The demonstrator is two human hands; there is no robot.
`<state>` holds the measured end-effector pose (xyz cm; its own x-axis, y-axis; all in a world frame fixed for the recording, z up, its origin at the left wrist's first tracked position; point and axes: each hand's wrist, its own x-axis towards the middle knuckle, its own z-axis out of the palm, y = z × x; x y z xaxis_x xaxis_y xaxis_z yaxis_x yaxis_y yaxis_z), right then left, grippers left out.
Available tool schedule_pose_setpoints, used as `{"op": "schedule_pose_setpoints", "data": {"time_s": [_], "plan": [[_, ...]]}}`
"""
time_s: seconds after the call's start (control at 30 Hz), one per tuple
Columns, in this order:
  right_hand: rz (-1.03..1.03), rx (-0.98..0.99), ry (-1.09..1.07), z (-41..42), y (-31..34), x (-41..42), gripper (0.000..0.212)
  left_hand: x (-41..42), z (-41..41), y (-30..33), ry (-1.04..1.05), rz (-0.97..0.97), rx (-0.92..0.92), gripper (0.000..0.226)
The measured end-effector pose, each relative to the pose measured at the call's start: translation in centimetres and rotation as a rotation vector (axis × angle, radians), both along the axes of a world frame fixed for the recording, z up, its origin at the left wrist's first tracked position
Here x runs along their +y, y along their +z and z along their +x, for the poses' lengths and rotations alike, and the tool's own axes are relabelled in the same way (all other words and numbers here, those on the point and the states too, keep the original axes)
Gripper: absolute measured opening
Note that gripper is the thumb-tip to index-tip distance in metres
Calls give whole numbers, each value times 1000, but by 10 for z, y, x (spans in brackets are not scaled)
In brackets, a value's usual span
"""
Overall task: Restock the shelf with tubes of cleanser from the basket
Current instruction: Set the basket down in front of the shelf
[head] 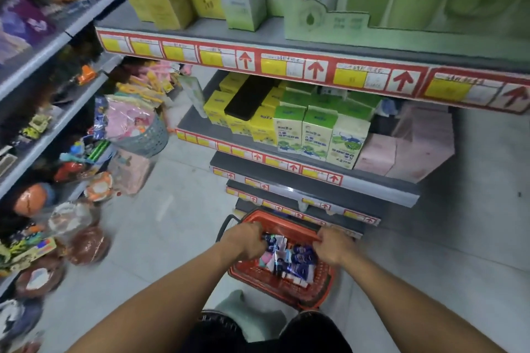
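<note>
A red plastic basket [312, 294] stands on the floor at the foot of the shelf unit [309, 186]. Inside it lie several blue-and-white tubes of cleanser [298, 264] in a loose heap. Both my hands reach down into the basket. My left hand [246, 241] is curled over the heap's left side, its fingers closed on a tube [272, 241]. My right hand [334, 246] is curled over the right side of the heap, fingertips down among the tubes; what it grips is hidden.
Green, yellow and pink cartons [304, 132] fill the middle shelf, with a black item [246, 102] lying on top. The lower shelves look bare. Toys and balls [31, 198] crowd the left-hand rack. A grey bin [143, 137] stands on the floor. My knees show below.
</note>
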<state>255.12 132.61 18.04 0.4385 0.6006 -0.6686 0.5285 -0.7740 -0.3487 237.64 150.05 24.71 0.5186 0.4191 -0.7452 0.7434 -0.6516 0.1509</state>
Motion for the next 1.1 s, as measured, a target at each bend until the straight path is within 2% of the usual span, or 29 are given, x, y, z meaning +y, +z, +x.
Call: {"op": "schedule_pose_setpoints", "data": {"time_s": [0.17,0.3,0.4,0.53,0.6,0.7,0.83,1.1], "plan": [[-24,15,-77,-7,-5,-1,45,21,1,-11,-198,19,26,47],[-39,-4,-210,-18,-16,0,32,48,-3,-27,-328,-29,47,51],[-48,-16,-319,-43,-43,-1,39,80,-9,-43,-434,-61,35,53],[-111,19,-432,-86,-51,10,42,117,-21,-63,-521,-119,-25,73],[-179,37,-431,-104,-51,20,32,127,-28,-71,-556,-120,-40,67],[-215,51,-439,-124,-61,34,27,139,-32,-85,-581,-121,-60,56],[-184,52,-441,-130,-88,44,47,134,-28,-114,-591,-103,-29,54],[-134,92,-466,-125,-177,53,36,122,-21,-225,-472,-143,7,53]]}}
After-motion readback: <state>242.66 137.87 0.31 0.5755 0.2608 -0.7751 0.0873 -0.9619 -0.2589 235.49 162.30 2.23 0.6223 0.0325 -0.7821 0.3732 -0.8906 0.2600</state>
